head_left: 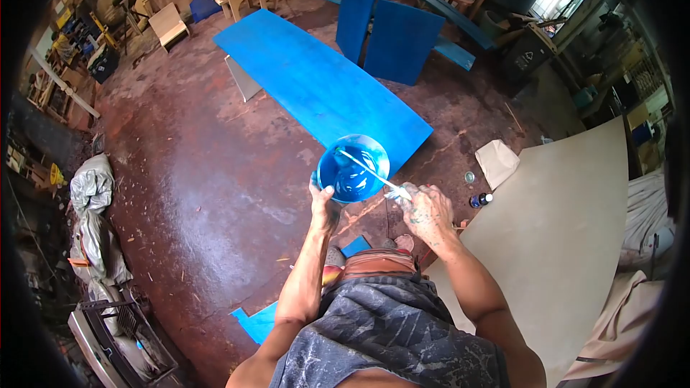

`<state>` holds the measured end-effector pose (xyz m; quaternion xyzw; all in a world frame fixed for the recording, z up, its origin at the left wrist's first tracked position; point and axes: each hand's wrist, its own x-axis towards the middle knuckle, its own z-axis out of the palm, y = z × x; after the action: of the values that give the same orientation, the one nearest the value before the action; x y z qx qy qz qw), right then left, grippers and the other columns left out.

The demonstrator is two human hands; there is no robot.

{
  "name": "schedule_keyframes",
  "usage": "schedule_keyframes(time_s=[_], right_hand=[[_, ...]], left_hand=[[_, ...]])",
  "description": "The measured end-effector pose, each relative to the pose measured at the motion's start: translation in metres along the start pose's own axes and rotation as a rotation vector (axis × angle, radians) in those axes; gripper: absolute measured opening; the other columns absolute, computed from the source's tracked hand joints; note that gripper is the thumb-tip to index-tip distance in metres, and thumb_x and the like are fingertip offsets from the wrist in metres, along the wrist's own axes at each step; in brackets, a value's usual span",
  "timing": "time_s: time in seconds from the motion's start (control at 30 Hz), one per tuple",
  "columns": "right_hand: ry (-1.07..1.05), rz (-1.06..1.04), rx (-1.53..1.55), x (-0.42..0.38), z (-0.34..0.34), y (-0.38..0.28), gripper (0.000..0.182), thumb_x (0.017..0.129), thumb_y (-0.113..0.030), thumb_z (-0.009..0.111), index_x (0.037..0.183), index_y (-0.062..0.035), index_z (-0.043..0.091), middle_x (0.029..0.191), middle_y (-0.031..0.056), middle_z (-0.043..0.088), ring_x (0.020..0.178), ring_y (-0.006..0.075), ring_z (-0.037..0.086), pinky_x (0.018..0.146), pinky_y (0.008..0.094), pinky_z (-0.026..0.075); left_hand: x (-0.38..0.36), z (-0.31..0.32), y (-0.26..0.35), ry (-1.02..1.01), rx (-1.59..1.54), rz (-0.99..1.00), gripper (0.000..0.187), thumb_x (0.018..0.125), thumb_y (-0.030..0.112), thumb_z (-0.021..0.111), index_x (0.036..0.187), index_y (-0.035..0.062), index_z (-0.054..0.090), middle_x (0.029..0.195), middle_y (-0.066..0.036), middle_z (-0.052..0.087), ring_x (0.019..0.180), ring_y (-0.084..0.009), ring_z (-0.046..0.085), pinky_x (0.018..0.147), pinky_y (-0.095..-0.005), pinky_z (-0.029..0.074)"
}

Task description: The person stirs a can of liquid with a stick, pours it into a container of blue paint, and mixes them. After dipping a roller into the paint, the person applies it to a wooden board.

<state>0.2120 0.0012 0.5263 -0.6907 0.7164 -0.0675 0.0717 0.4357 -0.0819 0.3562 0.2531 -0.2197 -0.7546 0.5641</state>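
My left hand [323, 205] grips the near rim of a round container of blue paint [352, 169], held in front of my body. My right hand [425, 208] holds the end of a thin white stick [366, 169] whose far end reaches across the paint inside the container. A long blue-painted board [309, 82] lies on the floor just beyond the container.
A large unpainted beige sheet [568, 230] lies at right, with a small dark bottle [480, 200] and a paper bag [497, 162] near its edge. Two upright blue panels [388, 32] stand behind the board. Blue offcuts [255, 320] lie by my feet. Wooden furniture and clutter line the far edges.
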Motion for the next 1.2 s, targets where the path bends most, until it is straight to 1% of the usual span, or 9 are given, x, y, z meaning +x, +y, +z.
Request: schedule_keyframes(time_s=[0.33, 0.47, 0.6, 0.73, 0.83, 0.97, 1.0, 1.13, 1.2], right_hand=[[-0.219, 0.019, 0.02, -0.026, -0.016, 0.002, 0.029, 0.09, -0.026, 0.07, 0.113, -0.0098, 0.072, 0.1, 0.0168, 0.074, 0.1, 0.038, 0.07, 0.085, 0.0528, 0.057], [-0.136, 0.018, 0.048, -0.007, 0.005, -0.013, 0.029, 0.092, -0.026, 0.067, 0.117, -0.0119, 0.072, 0.109, 0.0155, 0.073, 0.103, 0.0385, 0.068, 0.085, 0.0545, 0.055], [0.047, 0.005, -0.033, 0.004, 0.007, -0.001, 0.03, 0.093, -0.029, 0.066, 0.118, -0.0124, 0.07, 0.105, 0.0148, 0.073, 0.101, 0.0377, 0.068, 0.082, 0.0532, 0.056], [-0.041, 0.047, -0.097, -0.013, -0.018, 0.009, 0.026, 0.089, -0.024, 0.07, 0.112, -0.0122, 0.071, 0.099, 0.0136, 0.074, 0.099, 0.0373, 0.069, 0.08, 0.0511, 0.057], [-0.209, 0.089, -0.042, -0.027, -0.026, 0.001, 0.027, 0.088, -0.023, 0.071, 0.113, -0.0128, 0.072, 0.099, 0.0138, 0.074, 0.099, 0.0375, 0.069, 0.081, 0.0524, 0.056], [-0.125, -0.012, 0.072, -0.024, -0.004, -0.008, 0.032, 0.088, -0.025, 0.072, 0.118, -0.0132, 0.073, 0.103, 0.014, 0.074, 0.101, 0.0369, 0.069, 0.085, 0.0526, 0.055], [-0.232, 0.035, 0.022, -0.013, -0.008, -0.012, 0.036, 0.088, -0.026, 0.073, 0.121, -0.0128, 0.073, 0.106, 0.0144, 0.074, 0.103, 0.0359, 0.069, 0.084, 0.0519, 0.056], [0.07, 0.011, -0.004, 0.001, 0.011, -0.005, 0.032, 0.086, -0.024, 0.073, 0.115, -0.0112, 0.073, 0.105, 0.0135, 0.075, 0.102, 0.0356, 0.069, 0.079, 0.0519, 0.057], [0.004, 0.021, -0.072, 0.0, -0.008, -0.001, 0.03, 0.085, -0.023, 0.073, 0.112, -0.0113, 0.073, 0.104, 0.0133, 0.075, 0.102, 0.0354, 0.069, 0.079, 0.0513, 0.057]], left_hand=[[0.0, -0.002, -0.002, 0.006, -0.023, 0.02, 0.113, 0.081, 0.041, 0.085, 0.163, 0.0206, 0.01, 0.161, -0.016, 0.031, 0.146, -0.0393, 0.041, 0.106, -0.0672, 0.049], [-0.009, 0.002, 0.002, 0.012, -0.024, -0.009, 0.114, 0.081, 0.04, 0.086, 0.163, 0.0211, 0.01, 0.161, -0.016, 0.032, 0.146, -0.0391, 0.041, 0.107, -0.0683, 0.047], [-0.007, -0.002, 0.003, -0.008, 0.001, -0.001, 0.117, 0.081, 0.042, 0.085, 0.164, 0.0199, 0.007, 0.163, -0.017, 0.03, 0.146, -0.0398, 0.041, 0.107, -0.0684, 0.047], [-0.006, -0.002, 0.007, 0.015, 0.015, 0.001, 0.118, 0.081, 0.042, 0.085, 0.165, 0.0196, 0.005, 0.163, -0.017, 0.029, 0.147, -0.0402, 0.041, 0.107, -0.0687, 0.047], [-0.004, -0.004, 0.004, 0.037, 0.017, 0.0, 0.118, 0.082, 0.042, 0.085, 0.165, 0.0196, 0.004, 0.163, -0.017, 0.029, 0.147, -0.0402, 0.04, 0.108, -0.0686, 0.047], [-0.01, -0.002, 0.003, 0.025, 0.01, -0.009, 0.119, 0.081, 0.041, 0.085, 0.165, 0.0192, 0.003, 0.163, -0.017, 0.028, 0.148, -0.0398, 0.039, 0.108, -0.0682, 0.047], [-0.01, -0.002, 0.003, 0.03, 0.014, -0.01, 0.12, 0.081, 0.04, 0.085, 0.165, 0.0191, 0.003, 0.163, -0.017, 0.028, 0.148, -0.0397, 0.039, 0.108, -0.0681, 0.047], [-0.01, -0.003, 0.007, 0.023, 0.012, -0.022, 0.119, 0.08, 0.04, 0.086, 0.165, 0.0191, 0.005, 0.163, -0.017, 0.028, 0.148, -0.0396, 0.038, 0.108, -0.0675, 0.047], [-0.01, -0.004, 0.008, 0.02, -0.002, -0.019, 0.118, 0.08, 0.04, 0.086, 0.164, 0.0193, 0.007, 0.163, -0.016, 0.029, 0.148, -0.0396, 0.039, 0.107, -0.0671, 0.047]])
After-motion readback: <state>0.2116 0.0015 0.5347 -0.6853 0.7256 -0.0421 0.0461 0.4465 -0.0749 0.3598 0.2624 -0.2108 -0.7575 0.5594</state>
